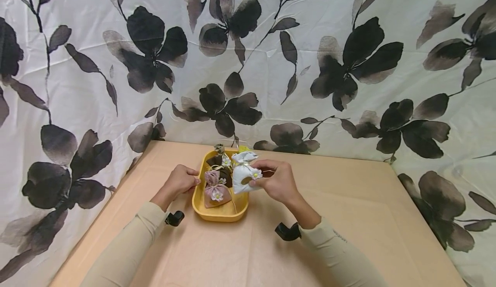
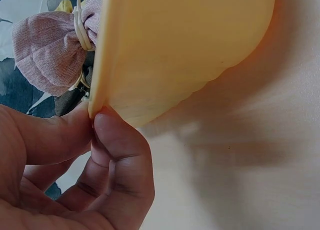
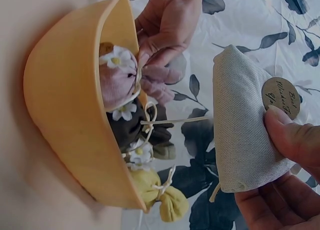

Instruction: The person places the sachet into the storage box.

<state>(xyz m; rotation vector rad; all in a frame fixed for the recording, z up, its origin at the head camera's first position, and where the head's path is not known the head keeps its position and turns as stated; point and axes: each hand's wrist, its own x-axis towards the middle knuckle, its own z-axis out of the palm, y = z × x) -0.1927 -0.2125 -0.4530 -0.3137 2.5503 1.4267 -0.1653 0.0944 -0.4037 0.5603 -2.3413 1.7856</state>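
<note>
My left hand pinches the left rim of a yellow plastic tray between thumb and fingers. In my right hand is a small white drawstring pouch, held above the tray's right side. A round brown tag and a small flower are on that pouch. Inside the tray lie a pink pouch with a white flower, a dark brown pouch and a yellow pouch. From the right wrist view, the held pouch is apart from the tray.
The tray stands on a table with a light tan cover. Behind it hangs a white cloth printed with dark flowers. Black wrist mounts are worn at both cuffs.
</note>
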